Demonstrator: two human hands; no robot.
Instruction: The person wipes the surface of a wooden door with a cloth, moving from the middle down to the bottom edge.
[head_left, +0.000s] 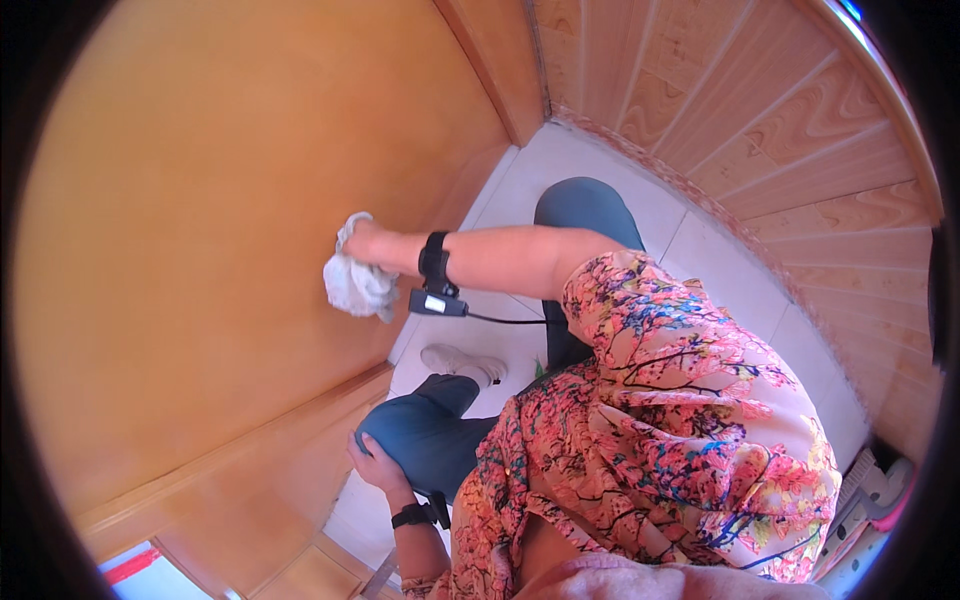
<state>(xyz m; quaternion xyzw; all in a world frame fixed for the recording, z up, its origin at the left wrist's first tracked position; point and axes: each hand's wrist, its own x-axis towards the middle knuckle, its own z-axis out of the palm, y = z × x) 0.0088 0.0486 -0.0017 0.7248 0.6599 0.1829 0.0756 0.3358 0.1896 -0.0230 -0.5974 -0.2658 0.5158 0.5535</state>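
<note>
My right hand (365, 244) presses a crumpled white cloth (360, 286) to the face of a smooth orange-brown wooden door (210, 225). The fingers are largely hidden by the cloth. My left hand (376, 463) rests over my bent left knee (412, 431) in dark trousers, thumb apart from the fingers, holding nothing. A black strap (433, 255) circles my right wrist and carries a small black device (437, 303) with a cable. My left wrist bears a similar strap (414, 514).
A wooden frame (491, 71) edges the door. Pale floor tiles (592, 154) lie under me, with my light shoe (461, 361) near the door's base. Wood-patterned wall panelling (750, 112) curves along the right above a reddish skirting (660, 157). Grey and pink items (874, 487) stand behind me.
</note>
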